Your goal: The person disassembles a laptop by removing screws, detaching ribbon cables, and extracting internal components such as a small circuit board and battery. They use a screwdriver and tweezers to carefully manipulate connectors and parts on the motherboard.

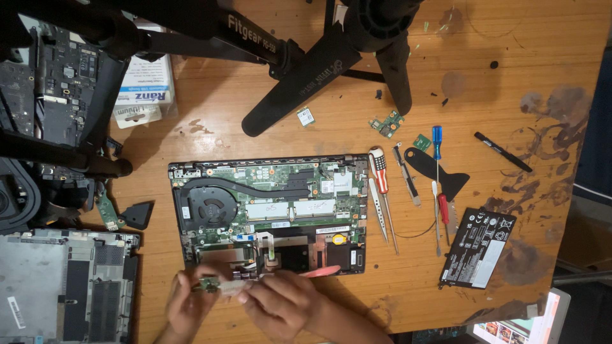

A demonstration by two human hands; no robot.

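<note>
Materials and finishes on your bench, as seen from the head camera.

Your table is bare wood, grain visible, dull, with dark matt stains at 3 o'clock. The opened laptop at centre shows green lacquered circuit board, a matt black plastic fan and a dark metal heat pipe. Screwdrivers at 3 o'clock: glossy red and blue plastic handles, bright steel shafts. The battery at 4 o'clock is matt black plastic. The small board in your left hand is green, semi-gloss. The bottom cover at 8 o'clock is smooth grey metal.
</note>
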